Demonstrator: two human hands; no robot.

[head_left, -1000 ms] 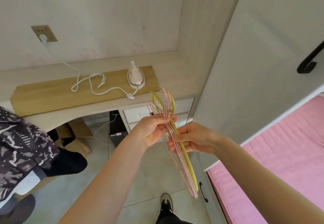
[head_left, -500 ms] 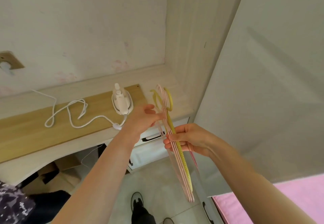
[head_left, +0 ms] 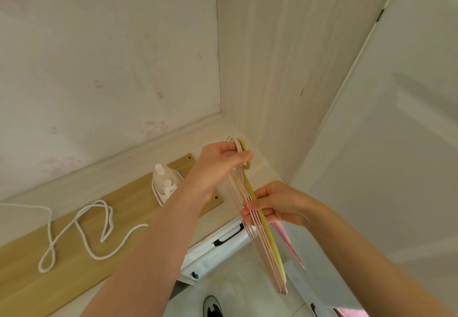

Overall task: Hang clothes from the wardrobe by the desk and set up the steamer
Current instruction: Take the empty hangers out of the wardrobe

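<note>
A: Wardrobe door [head_left: 396,155] on the right, desk [head_left: 111,178] lower left?
B: Yes. A bundle of pink hangers [head_left: 266,249] with one yellow is in the air off the desk's right end.
A: Steamer?
B: The cord [head_left: 81,230] lies looped on the desk, with the white steamer [head_left: 165,187] upright beside it.
A: Grips?
B: The left hand [head_left: 218,165] is curled round the hooks. The right hand [head_left: 280,205] pinches the bundle midway.

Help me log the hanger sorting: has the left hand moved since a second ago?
Yes. The left hand has moved up: a second ago it showed below the steamer on the desk, now above and right of it, pinching the hanger hooks.
</note>
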